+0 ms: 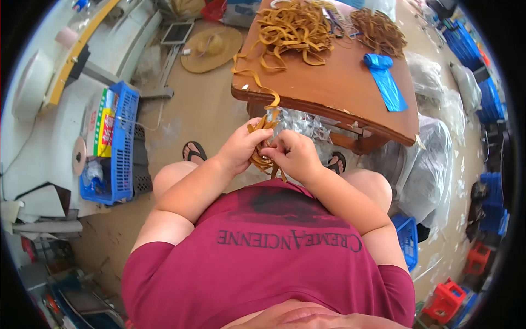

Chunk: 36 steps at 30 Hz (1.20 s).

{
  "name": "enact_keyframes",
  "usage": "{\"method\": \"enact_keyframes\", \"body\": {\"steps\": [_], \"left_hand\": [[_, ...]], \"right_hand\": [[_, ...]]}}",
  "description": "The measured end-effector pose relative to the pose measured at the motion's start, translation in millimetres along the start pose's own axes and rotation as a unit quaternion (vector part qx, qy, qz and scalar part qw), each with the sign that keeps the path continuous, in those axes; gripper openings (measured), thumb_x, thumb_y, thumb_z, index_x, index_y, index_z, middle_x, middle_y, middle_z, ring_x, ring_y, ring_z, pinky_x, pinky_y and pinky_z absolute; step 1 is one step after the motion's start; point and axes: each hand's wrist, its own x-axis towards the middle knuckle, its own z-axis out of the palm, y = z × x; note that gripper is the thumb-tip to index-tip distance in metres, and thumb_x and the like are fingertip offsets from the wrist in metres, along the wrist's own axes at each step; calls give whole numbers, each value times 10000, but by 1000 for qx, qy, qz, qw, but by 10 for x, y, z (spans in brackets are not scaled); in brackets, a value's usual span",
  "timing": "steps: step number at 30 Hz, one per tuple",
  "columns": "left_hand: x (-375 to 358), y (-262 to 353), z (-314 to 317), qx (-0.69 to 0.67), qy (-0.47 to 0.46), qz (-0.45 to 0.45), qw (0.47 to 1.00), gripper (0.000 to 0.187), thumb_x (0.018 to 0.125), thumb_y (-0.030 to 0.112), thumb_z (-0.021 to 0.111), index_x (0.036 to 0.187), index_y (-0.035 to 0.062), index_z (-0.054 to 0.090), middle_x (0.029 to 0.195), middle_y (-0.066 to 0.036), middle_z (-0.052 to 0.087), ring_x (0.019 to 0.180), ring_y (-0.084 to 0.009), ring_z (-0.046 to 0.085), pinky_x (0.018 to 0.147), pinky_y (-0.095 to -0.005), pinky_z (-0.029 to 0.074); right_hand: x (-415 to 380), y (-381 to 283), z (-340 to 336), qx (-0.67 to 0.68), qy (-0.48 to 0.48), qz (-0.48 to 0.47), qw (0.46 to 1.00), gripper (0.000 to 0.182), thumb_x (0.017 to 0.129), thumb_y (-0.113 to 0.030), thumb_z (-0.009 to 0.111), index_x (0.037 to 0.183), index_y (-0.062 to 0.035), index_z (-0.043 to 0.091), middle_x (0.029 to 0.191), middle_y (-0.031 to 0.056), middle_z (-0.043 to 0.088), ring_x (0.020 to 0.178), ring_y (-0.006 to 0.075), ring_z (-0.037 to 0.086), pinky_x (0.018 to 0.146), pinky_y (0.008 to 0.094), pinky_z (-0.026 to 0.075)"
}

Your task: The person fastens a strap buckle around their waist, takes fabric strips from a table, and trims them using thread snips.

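My left hand (241, 147) is closed around a bundle of yellow-brown strips (259, 158), which look like leather or faux leather. My right hand (295, 156) pinches at the same bundle from the other side, fingertips against the strips. Loose ends hang below the hands. One long strip (263, 83) runs from the bundle up over the table edge toward a tangled pile of matching strips (296, 30) on the brown table (323, 82). What exactly sits between my right fingertips is partly hidden.
A darker brown strip pile (379, 31) and a blue plastic bag roll (386, 82) lie on the table. Clear plastic bags (427, 164) stand at right. A blue basket (125, 142) is at left, a straw hat (212, 49) on the floor, red stools (446, 301) at lower right.
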Motion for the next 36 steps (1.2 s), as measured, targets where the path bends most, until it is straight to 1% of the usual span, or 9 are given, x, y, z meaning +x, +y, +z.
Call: {"method": "enact_keyframes", "body": {"steps": [3, 4, 6, 7, 8, 10, 16, 30, 36], "left_hand": [[20, 57, -85, 157, 28, 56, 986, 224, 923, 158, 543, 1106, 36, 498, 897, -17, 573, 776, -84, 560, 697, -228, 471], [38, 72, -94, 173, 30, 76, 981, 227, 929, 161, 536, 1115, 35, 496, 874, -7, 557, 766, -74, 542, 688, -223, 460], [72, 96, -101, 214, 33, 108, 970, 235, 942, 167, 520, 1132, 31, 493, 827, 13, 525, 746, -53, 508, 669, -214, 438], [67, 124, -116, 221, 35, 103, 969, 240, 947, 163, 512, 1145, 30, 490, 816, 17, 514, 736, -52, 498, 663, -214, 433], [68, 166, -131, 229, 34, 99, 968, 245, 951, 159, 503, 1158, 29, 488, 805, 21, 504, 727, -51, 489, 657, -214, 427], [109, 212, -181, 230, 28, 109, 967, 259, 956, 149, 489, 1185, 27, 481, 795, 26, 497, 712, -51, 476, 645, -214, 419], [154, 303, -226, 138, 12, 86, 987, 332, 957, 93, 428, 1282, 24, 427, 909, -31, 526, 641, -58, 437, 601, -202, 376], [183, 239, -273, 243, -99, 110, 959, 376, 944, 40, 430, 1318, 6, 420, 992, -40, 538, 635, -45, 404, 590, -172, 343], [100, 313, -289, 62, -58, 23, 996, 403, 901, 61, 482, 1294, -19, 444, 988, -66, 544, 571, -53, 407, 522, -181, 327]], "right_hand": [[37, 205, 112, 151, 26, 57, 987, 295, 872, -304, 611, 760, -41, 539, 588, 51, 509, 551, 176, 535, 491, 310, 410], [58, 282, 76, 253, -8, 134, 958, 354, 896, -370, 545, 748, -48, 533, 578, 37, 493, 534, 155, 502, 477, 293, 381], [136, 379, -6, 445, -65, 284, 847, 501, 943, -502, 412, 725, -64, 521, 557, 11, 463, 499, 113, 435, 449, 259, 323], [174, 387, -13, 497, -76, 361, 786, 613, 946, -591, 250, 716, -88, 514, 555, 7, 455, 466, 109, 364, 433, 241, 256], [221, 390, -69, 543, -130, 350, 752, 576, 951, -566, 295, 721, -85, 513, 540, 5, 426, 463, 108, 360, 431, 238, 252], [286, 353, -126, 510, -180, 372, 754, 567, 944, -567, 330, 725, -78, 517, 537, 7, 402, 458, 107, 349, 429, 237, 250], [339, 450, -126, 562, -180, 418, 691, 573, 932, -574, 369, 709, -65, 506, 545, 10, 386, 463, 104, 332, 419, 231, 244], [399, 378, -131, 508, -216, 340, 761, 526, 935, -539, 411, 694, -80, 500, 560, -37, 357, 476, 61, 279, 426, 217, 206], [395, 384, -184, 517, -214, 344, 754, 500, 942, -502, 430, 690, -76, 500, 562, -51, 345, 460, 50, 250, 418, 212, 185]]}}
